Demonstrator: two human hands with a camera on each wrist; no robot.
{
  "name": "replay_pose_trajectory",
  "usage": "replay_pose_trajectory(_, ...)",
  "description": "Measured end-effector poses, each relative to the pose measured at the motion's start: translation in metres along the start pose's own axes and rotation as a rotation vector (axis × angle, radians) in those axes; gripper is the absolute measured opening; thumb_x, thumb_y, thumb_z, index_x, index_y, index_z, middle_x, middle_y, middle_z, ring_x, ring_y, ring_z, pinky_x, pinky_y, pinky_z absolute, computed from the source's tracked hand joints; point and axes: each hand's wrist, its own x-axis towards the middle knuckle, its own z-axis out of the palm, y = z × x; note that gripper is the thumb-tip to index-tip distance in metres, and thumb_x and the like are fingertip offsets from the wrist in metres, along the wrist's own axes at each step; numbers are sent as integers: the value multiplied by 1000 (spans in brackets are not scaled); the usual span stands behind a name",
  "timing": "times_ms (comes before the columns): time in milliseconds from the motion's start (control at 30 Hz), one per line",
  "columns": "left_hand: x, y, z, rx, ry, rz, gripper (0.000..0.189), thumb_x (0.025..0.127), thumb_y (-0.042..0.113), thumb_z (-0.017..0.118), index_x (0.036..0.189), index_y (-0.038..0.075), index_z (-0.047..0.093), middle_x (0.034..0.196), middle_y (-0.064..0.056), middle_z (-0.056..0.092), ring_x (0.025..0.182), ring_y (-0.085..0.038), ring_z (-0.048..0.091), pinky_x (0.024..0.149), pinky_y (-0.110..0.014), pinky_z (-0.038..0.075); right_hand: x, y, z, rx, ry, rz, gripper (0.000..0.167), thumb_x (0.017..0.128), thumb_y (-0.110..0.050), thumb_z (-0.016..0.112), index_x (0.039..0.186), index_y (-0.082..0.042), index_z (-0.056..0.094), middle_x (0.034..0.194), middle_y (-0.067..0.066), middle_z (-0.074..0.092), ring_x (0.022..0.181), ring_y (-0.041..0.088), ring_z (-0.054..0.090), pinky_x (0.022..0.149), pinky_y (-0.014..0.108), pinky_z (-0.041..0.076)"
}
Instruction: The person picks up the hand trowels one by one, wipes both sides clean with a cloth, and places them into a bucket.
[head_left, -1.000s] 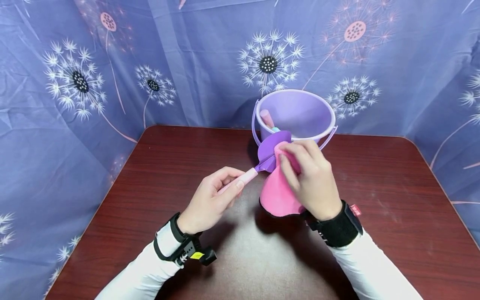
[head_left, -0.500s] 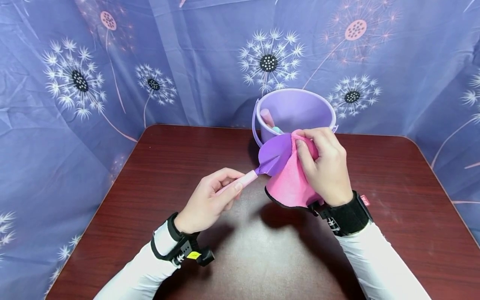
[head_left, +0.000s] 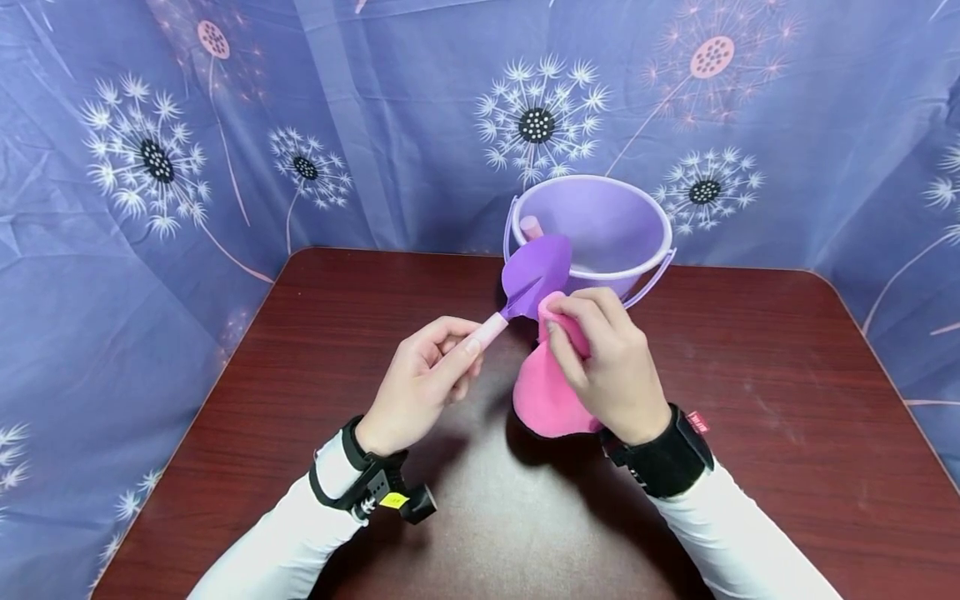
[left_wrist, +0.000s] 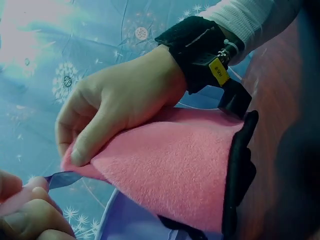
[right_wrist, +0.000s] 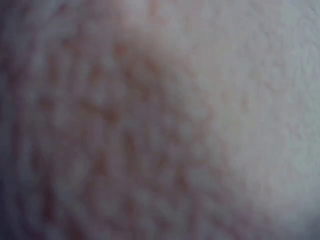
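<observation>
In the head view my left hand grips the pale pink handle of a toy shovel, its purple blade tilted up and away. My right hand pinches a pink cloth with black edging, bunched at the top by the blade's lower edge. Below those fingers the rest of the cloth hangs down. The left wrist view shows the fuzzy cloth close up, under the right hand; part of the left hand appears at the lower left. A blurred, close surface fills the right wrist view.
Behind the shovel, a lilac bucket stands near the back of the dark red wooden table. A pink-ended item leans inside it, partly hidden by the blade. A blue curtain with dandelion prints surrounds the table.
The cloth in my right hand went right and up across the blade, then came back left and down. The shovel has risen slightly, covering more of the bucket's left side.
</observation>
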Motion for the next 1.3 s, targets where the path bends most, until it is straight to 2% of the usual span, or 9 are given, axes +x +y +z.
replay_pose_trajectory(200,1,0,6,18,11,-6,15,108,9,59,117,-2,64,81,-17,57,54,-16,44,48,-24,34,2,-10,5,-11,9,-124,19,103,-13,65,115,1,72,105,17,65,91,27,68,82,37,58)
replay_pose_trajectory(367,-1,-1,8,-13,8,0,16,107,5,59,117,-6,64,79,-16,56,53,-15,42,49,-24,32,1,-12,4,-17,23,-141,19,103,-14,64,113,0,73,104,17,65,88,28,68,80,38,57)
replay_pose_trajectory(500,-2,-1,7,-37,-2,-8,15,107,5,59,117,-5,64,79,-16,55,53,-14,40,49,-24,31,-1,-7,3,11,27,-93,21,102,-15,65,113,1,73,106,17,66,92,28,68,84,37,56)
replay_pose_trajectory(633,-4,-2,6,-49,-11,-16,17,108,6,58,118,-7,63,79,-14,55,52,-13,38,48,-24,29,-1,0,0,36,22,2,22,102,-18,65,113,0,73,108,16,67,99,27,67,91,32,53)
replay_pose_trajectory(833,-9,-1,2,-32,-59,-13,16,107,5,57,118,-5,63,78,-19,53,52,-14,37,46,-26,27,5,17,-10,42,39,120,18,101,-12,69,114,-1,74,110,12,69,104,25,65,95,26,48)
replay_pose_trajectory(967,-11,1,2,32,-84,-21,15,108,8,58,117,-1,66,77,-17,55,52,-15,39,46,-26,30,11,25,-17,23,58,159,17,100,-10,71,115,-2,75,110,10,70,105,24,65,92,26,46)
replay_pose_trajectory(1100,-13,2,1,82,-104,-34,15,108,10,59,118,2,67,76,-10,56,52,-13,40,46,-25,31,15,29,-22,-9,63,187,18,100,-10,71,115,-3,76,109,11,70,104,25,65,90,29,45)
replay_pose_trajectory(1300,-14,4,1,52,-128,-51,15,108,8,58,120,1,65,78,-13,54,51,-11,36,46,-24,27,18,28,-25,-40,43,191,18,100,-11,72,117,-6,77,108,11,68,101,24,65,86,31,46)
